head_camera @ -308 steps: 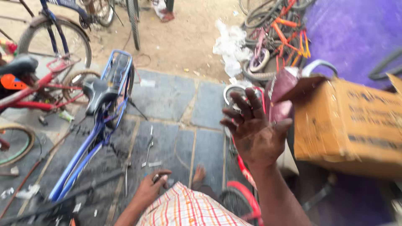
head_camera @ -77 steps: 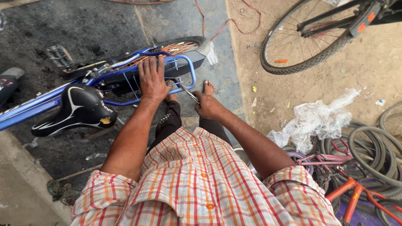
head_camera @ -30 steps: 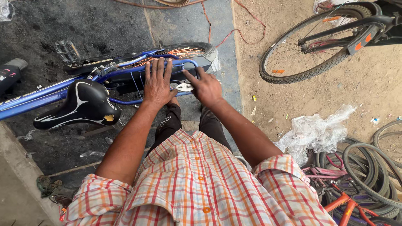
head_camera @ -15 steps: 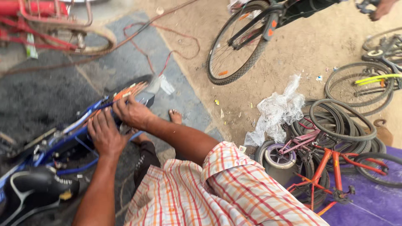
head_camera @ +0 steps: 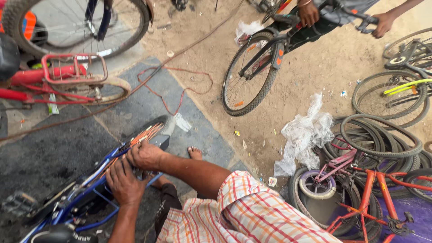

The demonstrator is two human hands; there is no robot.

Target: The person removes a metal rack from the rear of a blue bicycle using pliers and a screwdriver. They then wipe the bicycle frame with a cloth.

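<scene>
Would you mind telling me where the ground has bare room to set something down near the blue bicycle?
Bare dark paving lies between the red bicycle and the blue bicycle. Sandy ground is bare between the black bicycle and the plastic sheet. Crowded: the tyre pile and around both hands.
</scene>
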